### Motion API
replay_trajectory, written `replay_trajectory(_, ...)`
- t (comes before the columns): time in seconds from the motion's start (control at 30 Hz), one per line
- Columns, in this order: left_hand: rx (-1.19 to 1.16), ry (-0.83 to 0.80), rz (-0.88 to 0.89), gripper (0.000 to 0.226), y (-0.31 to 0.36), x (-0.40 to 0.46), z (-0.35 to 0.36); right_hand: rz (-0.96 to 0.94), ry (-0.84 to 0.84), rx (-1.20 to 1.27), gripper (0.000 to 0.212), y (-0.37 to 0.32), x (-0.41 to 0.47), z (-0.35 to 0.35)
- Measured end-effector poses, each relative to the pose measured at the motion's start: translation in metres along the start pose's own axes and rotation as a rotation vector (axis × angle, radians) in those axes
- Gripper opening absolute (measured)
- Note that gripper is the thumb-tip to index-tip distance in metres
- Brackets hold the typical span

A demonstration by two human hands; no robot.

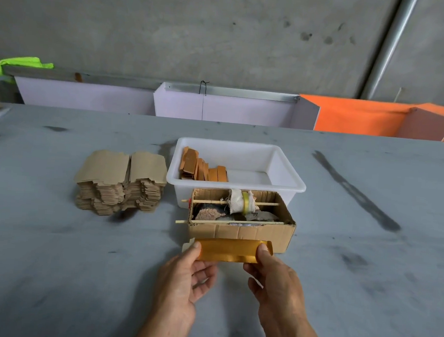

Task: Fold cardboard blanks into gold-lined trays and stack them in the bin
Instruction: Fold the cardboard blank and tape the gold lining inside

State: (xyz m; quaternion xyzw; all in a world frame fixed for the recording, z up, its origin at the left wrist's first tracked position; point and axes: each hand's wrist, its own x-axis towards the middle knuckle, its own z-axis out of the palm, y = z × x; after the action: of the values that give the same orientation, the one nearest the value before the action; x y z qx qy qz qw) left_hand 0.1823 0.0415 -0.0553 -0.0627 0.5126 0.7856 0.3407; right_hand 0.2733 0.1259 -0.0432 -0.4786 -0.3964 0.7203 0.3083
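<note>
Two hands, the left hand [180,274] and the right hand [277,281], share one gold-lined blank [229,250] on a grey table [48,274]. One white bin [287,173] holds a row of folded trays [202,168], too closely packed to count. One stack of blanks [120,183], one cardboard box [240,231] crossed by two sticks [227,220].

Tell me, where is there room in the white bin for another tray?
The right half of the white bin shows bare floor, bordered by its right wall and the folded trays. Those trays crowd the left half. On the table, the grey stretch right of the cardboard box is also bare.
</note>
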Motion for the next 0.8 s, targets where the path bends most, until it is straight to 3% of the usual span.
replay_trajectory(0.27,0.042,0.012,0.082,0.006,0.009,0.002,-0.005,-0.031,-0.060,0.027,0.014,-0.010,0.001,-0.009)
replay_trajectory(0.47,0.090,-0.029,0.097,0.008,0.024,0.002,-0.007,0.053,-0.097,0.120,0.010,-0.014,0.002,-0.010)
replay_trajectory(0.7,0.173,-0.010,0.176,0.007,0.039,0.002,-0.009,-0.050,-0.184,0.035,0.005,-0.021,-0.003,-0.011)
replay_trajectory(0.8,0.198,-0.008,0.220,0.009,0.044,0.001,-0.006,-0.111,-0.234,-0.009,0.012,-0.025,-0.006,-0.011)
